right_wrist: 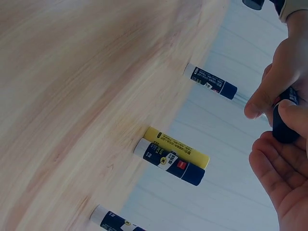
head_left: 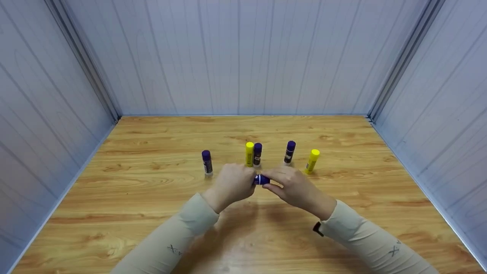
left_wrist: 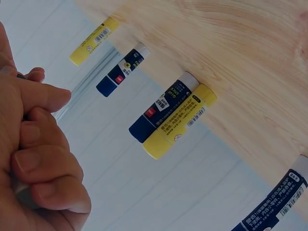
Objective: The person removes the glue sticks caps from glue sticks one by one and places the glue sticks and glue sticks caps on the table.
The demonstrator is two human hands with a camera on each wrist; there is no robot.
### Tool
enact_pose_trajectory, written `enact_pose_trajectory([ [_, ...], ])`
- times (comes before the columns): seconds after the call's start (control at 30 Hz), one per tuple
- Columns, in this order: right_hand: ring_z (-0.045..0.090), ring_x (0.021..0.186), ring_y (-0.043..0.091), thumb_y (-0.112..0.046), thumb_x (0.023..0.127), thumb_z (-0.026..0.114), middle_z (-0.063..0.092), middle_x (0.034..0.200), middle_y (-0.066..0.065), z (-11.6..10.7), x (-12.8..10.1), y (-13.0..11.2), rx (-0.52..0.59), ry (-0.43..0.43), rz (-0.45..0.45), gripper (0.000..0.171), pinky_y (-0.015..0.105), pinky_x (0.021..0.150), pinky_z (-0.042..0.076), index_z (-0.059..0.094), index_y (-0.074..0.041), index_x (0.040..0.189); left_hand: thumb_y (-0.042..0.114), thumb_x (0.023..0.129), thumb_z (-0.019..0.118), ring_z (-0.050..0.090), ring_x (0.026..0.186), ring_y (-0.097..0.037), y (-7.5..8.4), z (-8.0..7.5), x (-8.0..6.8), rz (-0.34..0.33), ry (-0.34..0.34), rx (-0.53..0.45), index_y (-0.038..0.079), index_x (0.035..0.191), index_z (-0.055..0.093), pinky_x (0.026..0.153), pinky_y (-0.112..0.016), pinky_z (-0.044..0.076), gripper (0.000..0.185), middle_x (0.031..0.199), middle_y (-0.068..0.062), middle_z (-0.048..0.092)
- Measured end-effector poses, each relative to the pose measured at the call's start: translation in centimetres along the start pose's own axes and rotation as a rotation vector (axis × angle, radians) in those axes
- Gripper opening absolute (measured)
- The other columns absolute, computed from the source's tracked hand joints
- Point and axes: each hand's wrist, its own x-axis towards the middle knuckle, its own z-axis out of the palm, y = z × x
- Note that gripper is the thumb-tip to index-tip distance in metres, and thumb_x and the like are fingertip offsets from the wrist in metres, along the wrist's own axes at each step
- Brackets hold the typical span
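Head view shows the left hand (head_left: 232, 184) and the right hand (head_left: 295, 186) meeting above the middle of the wooden surface (head_left: 152, 213), both curled round one dark blue glue stick (head_left: 261, 179) held crosswise between them, off the wood. The left hand's fingers wrap one end of it, hiding most of the body; the right hand pinches the other end with thumb and fingertips, and only a short blue section shows in the gap between the two hands. In the right wrist view the dark end of the stick sits under the thumb, with the palm open below it. In the left wrist view the fingers (left_wrist: 48, 166) are bent tightly together, though the stick itself is barely visible there. Both forearms wear pale beige sleeves (head_left: 175, 239). Just beyond the hands, five more glue sticks stand upright on the surface in a loose row: a blue one (head_left: 207, 162) off to the left, well apart from the rest; a yellow one (head_left: 249, 154) and a blue one (head_left: 257, 155) side by side, touching or nearly so, directly behind the hands; another blue one (head_left: 289, 152) a little to the right; and a yellow one (head_left: 312, 161) furthest right. Pale panelled walls (head_left: 243, 57) enclose the surface on three sides.
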Motion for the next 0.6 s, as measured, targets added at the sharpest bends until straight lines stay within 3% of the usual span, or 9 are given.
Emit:
enact_pose_trajectory([
  [0.27,0.08,0.094,0.025,-0.008,0.092,0.086,0.082,0.11,0.012,-0.27,-0.06,-0.16,0.011,-0.03,0.019,0.03,0.04,0.08,0.067,0.078,0.001,0.12,0.018,0.093,0.077,0.035,0.053,-0.01,-0.19,-0.35,0.23,0.008,-0.09,-0.086,0.02,0.068,0.046,0.046,-0.034,0.042,0.04,0.059,0.008,0.037],
  [0.5,0.079,0.094,0.025,-0.007,0.091,0.087,0.082,0.11,0.013,-0.51,-0.22,-0.21,0.013,-0.028,0.006,0.031,0.039,0.079,0.066,0.078,0.002,0.12,0.016,0.094,0.076,0.034,0.054,-0.01,-0.16,-0.71,0.36,0.007,-0.129,-0.137,0.018,0.069,0.048,0.048,-0.032,0.035,0.037,0.06,0.007,0.036],
  [0.6,0.079,0.094,0.025,-0.007,0.09,0.088,0.082,0.109,0.013,-0.56,-0.4,0.0,-0.002,-0.023,-0.022,0.032,0.039,0.079,0.066,0.078,0.002,0.12,0.014,0.095,0.074,0.037,0.055,-0.012,-0.39,-0.86,0.41,0.006,-0.168,-0.185,0.016,0.071,0.052,0.05,-0.032,0.037,0.033,0.062,0.005,0.04],
])
